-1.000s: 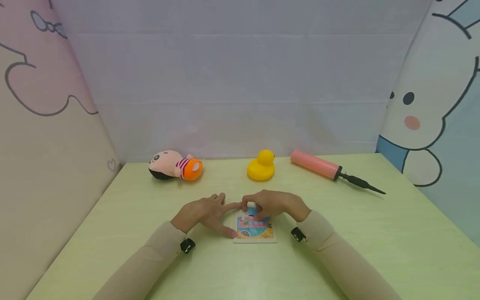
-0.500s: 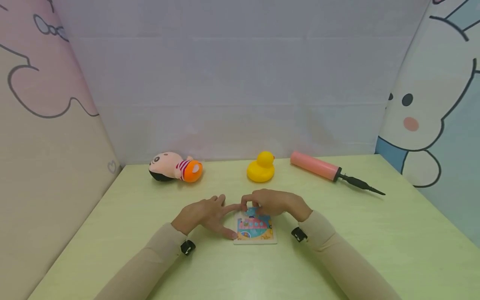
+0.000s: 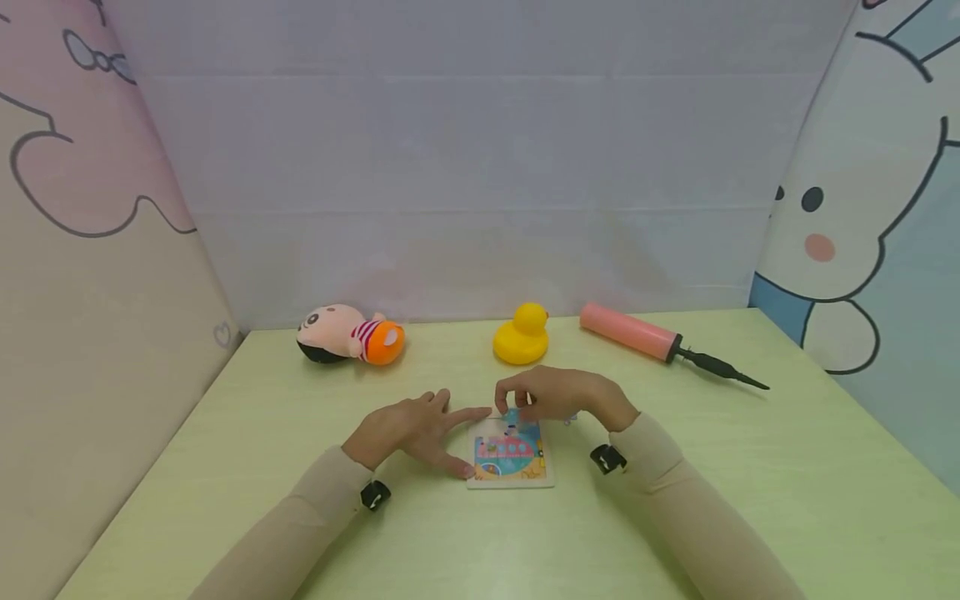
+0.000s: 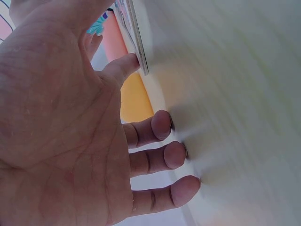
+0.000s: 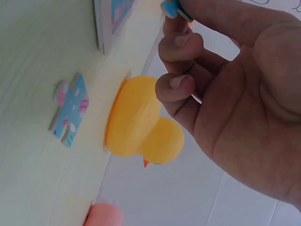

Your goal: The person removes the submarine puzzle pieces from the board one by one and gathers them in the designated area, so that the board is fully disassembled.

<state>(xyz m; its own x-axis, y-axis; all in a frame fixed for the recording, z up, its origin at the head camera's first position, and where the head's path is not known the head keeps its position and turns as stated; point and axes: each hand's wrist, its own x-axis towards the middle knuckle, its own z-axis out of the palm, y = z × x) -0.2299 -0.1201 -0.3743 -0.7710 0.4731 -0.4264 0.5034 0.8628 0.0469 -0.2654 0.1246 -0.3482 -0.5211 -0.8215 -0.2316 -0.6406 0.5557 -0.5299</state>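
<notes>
Two hands work at a small square jigsaw puzzle board (image 3: 510,456) lying flat on the pale green table (image 3: 750,467), near the middle of it. I see my left hand (image 3: 408,429) spread flat on the table just left of the board, fingers straight and fanned, holding nothing; the thumb (image 4: 123,67) presses against the board's left edge and the forefinger points toward its far left corner. My right hand (image 3: 558,396) hovers over the far edge of the board with its fingers curled, pinching a small blue puzzle piece (image 5: 170,8) between thumb and fingertips. From the right wrist I also see a second loose puzzle piece (image 5: 69,109), blue with pink marks, lying flat on the table, apart from the board, on the near side of the duck.

Along the far edge of the table lie a plush doll (image 3: 348,333) on its side at the left, a yellow rubber duck (image 3: 522,335) upright in the middle, and a pink hand pump (image 3: 660,339) at the right, all well apart from the hands.
</notes>
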